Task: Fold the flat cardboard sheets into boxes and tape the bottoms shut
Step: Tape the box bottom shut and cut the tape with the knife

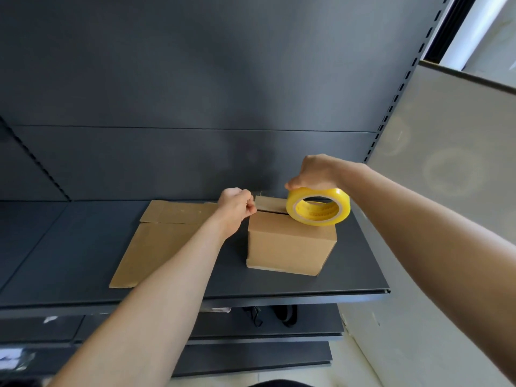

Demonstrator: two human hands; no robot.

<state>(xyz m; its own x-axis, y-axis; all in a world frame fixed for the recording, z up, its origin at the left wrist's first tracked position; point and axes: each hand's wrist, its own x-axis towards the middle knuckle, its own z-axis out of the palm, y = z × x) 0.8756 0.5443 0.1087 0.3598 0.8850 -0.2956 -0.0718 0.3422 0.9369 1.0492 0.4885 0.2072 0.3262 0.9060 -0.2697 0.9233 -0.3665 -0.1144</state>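
Note:
A small folded cardboard box [290, 244] stands on the dark shelf [69, 247], its flaps on top meeting at a seam. My right hand [312, 171] grips a yellow roll of clear tape [318, 206] from above, resting it on the box's top right. My left hand [237, 205] is closed at the box's top left corner, pinching the free end of the tape, which stretches across the far flap toward the roll. A flat cardboard sheet [164, 238] lies on the shelf left of the box, partly under my left forearm.
The shelf's dark back panel [195, 107] rises right behind the box. A pale grey side panel [446, 163] closes off the right. Lower shelves [251, 356] sit below the front edge, with a dark object [284, 315] on one.

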